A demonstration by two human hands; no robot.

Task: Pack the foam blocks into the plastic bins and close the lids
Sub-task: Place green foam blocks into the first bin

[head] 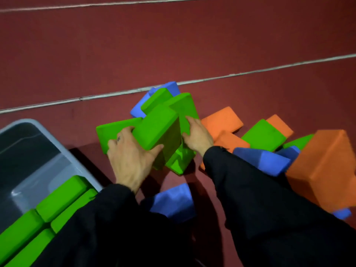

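A cluster of green foam blocks [159,124] is bunched in the middle of the view, a little above the red floor. My left hand [131,157] grips the cluster from the left, thumb on a tilted block's near face. My right hand [196,135] presses against its right side. A clear plastic bin [48,139] with a grey rim stands at the lower left, and several green blocks [59,197] lie packed flat in its near end. No lid is in view.
Loose orange blocks [221,120], blue blocks [262,160] and green blocks [264,135] lie scattered on the floor to the right. A large orange block [325,170] sits at the far right. Another blue block [173,201] lies between my sleeves. White lines cross the red floor [173,45].
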